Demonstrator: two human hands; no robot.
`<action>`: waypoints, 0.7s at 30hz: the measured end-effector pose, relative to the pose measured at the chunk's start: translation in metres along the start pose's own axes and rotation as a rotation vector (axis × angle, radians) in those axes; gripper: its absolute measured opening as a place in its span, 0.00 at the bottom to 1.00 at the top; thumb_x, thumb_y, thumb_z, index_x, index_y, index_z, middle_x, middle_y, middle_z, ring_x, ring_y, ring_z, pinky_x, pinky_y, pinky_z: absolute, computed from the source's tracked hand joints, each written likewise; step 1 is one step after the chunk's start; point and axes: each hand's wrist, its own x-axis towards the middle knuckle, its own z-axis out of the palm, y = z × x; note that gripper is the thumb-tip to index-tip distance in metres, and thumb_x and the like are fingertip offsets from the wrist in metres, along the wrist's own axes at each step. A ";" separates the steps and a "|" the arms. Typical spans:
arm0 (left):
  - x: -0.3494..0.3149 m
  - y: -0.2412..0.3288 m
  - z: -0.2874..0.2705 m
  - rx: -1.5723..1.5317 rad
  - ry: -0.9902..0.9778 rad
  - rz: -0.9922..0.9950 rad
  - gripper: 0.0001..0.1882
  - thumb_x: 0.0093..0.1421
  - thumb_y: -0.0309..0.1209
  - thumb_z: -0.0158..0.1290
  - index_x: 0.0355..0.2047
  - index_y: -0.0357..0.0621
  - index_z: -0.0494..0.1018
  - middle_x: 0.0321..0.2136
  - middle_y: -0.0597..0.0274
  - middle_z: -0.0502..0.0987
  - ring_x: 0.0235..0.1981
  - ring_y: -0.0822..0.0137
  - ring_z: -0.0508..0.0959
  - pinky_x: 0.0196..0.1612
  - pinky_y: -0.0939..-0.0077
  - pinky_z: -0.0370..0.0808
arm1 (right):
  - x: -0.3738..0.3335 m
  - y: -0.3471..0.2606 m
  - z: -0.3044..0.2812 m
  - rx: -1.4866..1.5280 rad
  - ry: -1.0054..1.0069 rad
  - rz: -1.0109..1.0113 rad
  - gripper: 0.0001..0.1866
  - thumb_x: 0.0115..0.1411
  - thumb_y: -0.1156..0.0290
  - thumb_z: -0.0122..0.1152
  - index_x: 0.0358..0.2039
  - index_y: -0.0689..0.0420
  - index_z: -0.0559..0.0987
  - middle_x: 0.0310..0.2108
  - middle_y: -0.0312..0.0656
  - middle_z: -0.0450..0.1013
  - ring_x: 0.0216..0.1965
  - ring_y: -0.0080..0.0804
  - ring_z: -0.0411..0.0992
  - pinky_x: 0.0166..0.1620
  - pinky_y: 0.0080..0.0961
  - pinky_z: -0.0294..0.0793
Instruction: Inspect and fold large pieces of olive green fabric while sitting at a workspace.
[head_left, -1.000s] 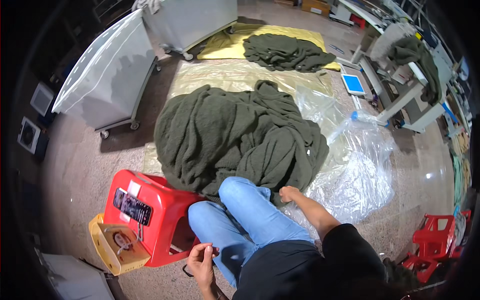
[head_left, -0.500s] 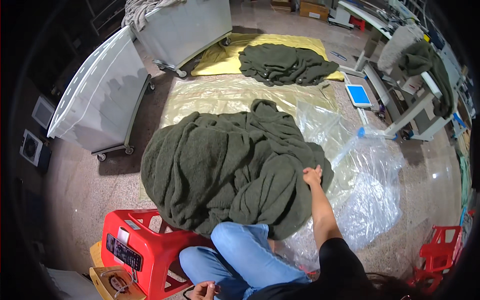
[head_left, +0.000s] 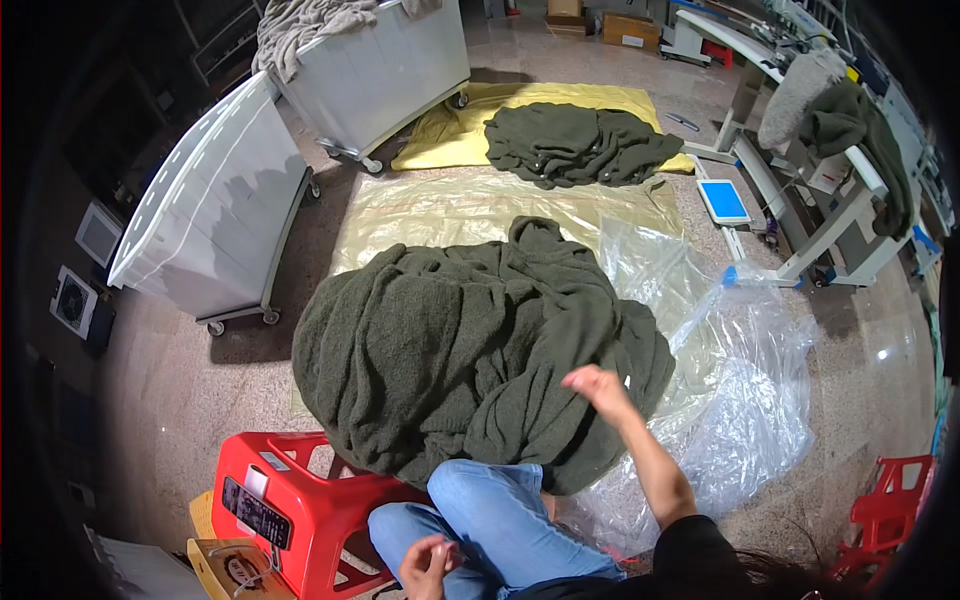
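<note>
At the centre of the view, a large dark green fabric pile [head_left: 480, 350] lies heaped on a pale yellow sheet [head_left: 430, 215], its near edge meeting the person's jeans [head_left: 490, 510] at six o'clock. Toward the pile's four o'clock side, the right hand [head_left: 600, 390] is over the cloth, fingers loosely curled; whether they touch or grip it, one cannot tell. At six o'clock, by the lap, the left hand [head_left: 428, 566] has its fingers bent toward the thumb; one cannot tell whether anything is between them. Between seven and eight o'clock stands a red stool [head_left: 325, 492] carrying a phone [head_left: 257, 513]. Clear plastic [head_left: 745, 390] spreads crumpled toward four o'clock. At one o'clock, a smaller green pile [head_left: 585, 145] rests on a brighter yellow sheet [head_left: 430, 140]. White wheeled bins stand at ten [head_left: 215, 215] and eleven o'clock [head_left: 390, 80].
</note>
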 end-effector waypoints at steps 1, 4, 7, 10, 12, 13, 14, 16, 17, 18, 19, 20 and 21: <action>0.035 -0.054 -0.002 -0.274 -0.088 0.030 0.17 0.63 0.31 0.52 0.50 0.37 0.66 0.35 0.50 0.79 0.32 0.63 0.80 0.36 0.70 0.78 | -0.026 -0.042 0.029 -0.056 -0.183 -0.044 0.09 0.60 0.67 0.59 0.33 0.58 0.83 0.37 0.38 0.77 0.43 0.26 0.72 0.49 0.27 0.71; 0.041 0.021 0.063 -0.525 -0.458 -0.191 0.35 0.64 0.50 0.47 0.63 0.44 0.51 0.53 0.41 0.67 0.53 0.47 0.71 0.46 0.51 0.76 | -0.119 -0.086 0.080 -0.023 -0.720 0.065 0.08 0.61 0.69 0.58 0.35 0.56 0.83 0.40 0.38 0.76 0.41 0.27 0.72 0.46 0.25 0.72; 0.042 0.045 0.082 -0.555 -0.651 -0.325 0.31 0.60 0.41 0.53 0.58 0.36 0.59 0.45 0.46 0.73 0.45 0.49 0.76 0.42 0.55 0.78 | -0.199 -0.125 0.147 0.390 -1.269 -0.184 0.09 0.63 0.72 0.56 0.37 0.62 0.81 0.38 0.42 0.73 0.40 0.32 0.71 0.45 0.27 0.69; 0.005 0.065 0.059 -0.093 -0.457 -0.292 0.25 0.53 0.25 0.55 0.51 0.32 0.64 0.34 0.54 0.77 0.32 0.58 0.78 0.37 0.66 0.77 | -0.241 -0.140 0.167 0.432 -1.299 -0.148 0.06 0.60 0.75 0.59 0.35 0.62 0.82 0.34 0.44 0.75 0.38 0.34 0.73 0.40 0.27 0.71; -0.039 0.062 0.002 -0.255 -0.370 0.016 0.25 0.50 0.30 0.54 0.49 0.34 0.66 0.37 0.54 0.77 0.34 0.65 0.78 0.39 0.76 0.75 | -0.263 -0.156 0.179 0.489 -1.368 -0.204 0.08 0.62 0.74 0.57 0.36 0.63 0.82 0.34 0.46 0.75 0.38 0.36 0.73 0.40 0.29 0.71; -0.024 0.037 -0.025 -0.266 -0.370 -0.017 0.25 0.50 0.30 0.54 0.49 0.34 0.66 0.37 0.54 0.77 0.34 0.65 0.78 0.39 0.76 0.75 | -0.257 -0.136 0.184 0.513 -1.330 -0.262 0.10 0.61 0.73 0.57 0.40 0.62 0.80 0.40 0.46 0.74 0.44 0.36 0.72 0.47 0.30 0.69; -0.027 0.022 -0.052 -0.182 -0.243 0.033 0.25 0.50 0.30 0.54 0.49 0.34 0.66 0.38 0.53 0.76 0.36 0.64 0.77 0.41 0.75 0.74 | -0.252 -0.137 0.183 0.534 -1.312 -0.346 0.13 0.61 0.72 0.57 0.45 0.62 0.79 0.46 0.47 0.74 0.50 0.37 0.70 0.54 0.31 0.67; -0.039 -0.015 -0.106 -0.015 0.018 0.115 0.25 0.51 0.30 0.54 0.49 0.33 0.66 0.40 0.51 0.75 0.39 0.62 0.75 0.44 0.72 0.71 | -0.229 -0.161 0.160 0.364 -1.241 -0.396 0.11 0.61 0.73 0.58 0.43 0.62 0.80 0.46 0.44 0.75 0.48 0.35 0.72 0.53 0.28 0.68; -0.043 -0.033 -0.129 0.072 0.143 0.151 0.25 0.51 0.31 0.55 0.49 0.32 0.67 0.41 0.50 0.74 0.40 0.61 0.75 0.46 0.70 0.70 | -0.215 -0.168 0.146 0.232 -1.182 -0.355 0.11 0.60 0.73 0.59 0.43 0.61 0.80 0.45 0.44 0.75 0.47 0.35 0.73 0.51 0.28 0.70; -0.047 -0.053 -0.149 0.165 0.273 0.180 0.25 0.51 0.31 0.55 0.49 0.32 0.67 0.42 0.49 0.74 0.42 0.60 0.74 0.47 0.69 0.69 | -0.199 -0.171 0.133 0.107 -1.127 -0.312 0.12 0.59 0.73 0.60 0.43 0.59 0.80 0.45 0.44 0.76 0.46 0.35 0.74 0.50 0.29 0.71; -0.051 -0.073 -0.165 0.261 0.393 0.200 0.25 0.51 0.31 0.55 0.49 0.31 0.67 0.43 0.48 0.73 0.43 0.59 0.73 0.49 0.67 0.68 | -0.181 -0.183 0.121 0.024 -0.967 -0.281 0.11 0.58 0.72 0.61 0.42 0.57 0.81 0.41 0.42 0.77 0.42 0.30 0.75 0.45 0.26 0.74; -0.052 -0.090 -0.175 0.358 0.501 0.222 0.25 0.51 0.31 0.55 0.49 0.31 0.67 0.44 0.47 0.73 0.44 0.58 0.72 0.51 0.66 0.67 | -0.167 -0.174 0.110 -0.064 -0.736 -0.219 0.09 0.59 0.72 0.58 0.39 0.57 0.82 0.41 0.40 0.77 0.40 0.24 0.75 0.42 0.22 0.73; -0.076 -0.105 -0.193 0.459 0.662 0.250 0.25 0.52 0.31 0.55 0.49 0.31 0.67 0.45 0.46 0.72 0.46 0.57 0.71 0.52 0.64 0.66 | -0.155 -0.171 0.111 -0.106 -0.570 0.020 0.08 0.61 0.72 0.55 0.36 0.59 0.81 0.38 0.39 0.77 0.37 0.22 0.74 0.40 0.21 0.72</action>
